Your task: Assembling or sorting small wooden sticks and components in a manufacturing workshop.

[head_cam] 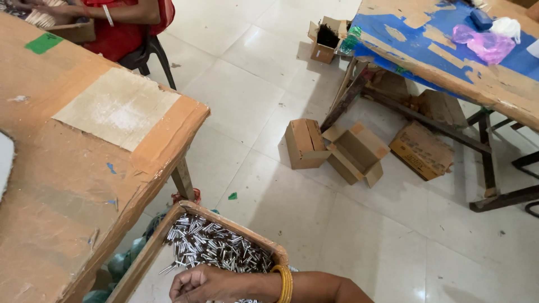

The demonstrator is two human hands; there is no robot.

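Floor (pixel 264 84) of pale tiles fills most of the view. Left of it stands a big brown table (pixel 62 185) with a lighter cardboard sheet (pixel 115 106) taped on top and a green tape patch (pixel 44 42) near its far edge. At the upper right is a second table (pixel 494 84), its blue paint worn off in patches, carrying a pink bag (pixel 487 44) and a white bundle (pixel 505 25). Under and beside that table lie several cardboard boxes: one closed (pixel 304 143), one with open flaps (pixel 356 154), one flat under the frame (pixel 421 150), and a small open box (pixel 325 36) farther back. At the top left, a co-worker in red (pixel 126 22) sits on a dark chair at the far end of the brown table.

At the bottom, a wooden tray (pixel 168 238) sits just beside the brown table's near corner, holding a heap of small shiny metal tubes (pixel 216 247). One hand (pixel 205 283), with a yellow bangle (pixel 284 283) on its wrist, reaches in from the right over the tray's near side. Its fingers are curled together into a loose fist just above the tubes; I cannot tell whether it grips any. Which hand it is cannot be told for sure; it looks like the right. No other hand of the person shows.
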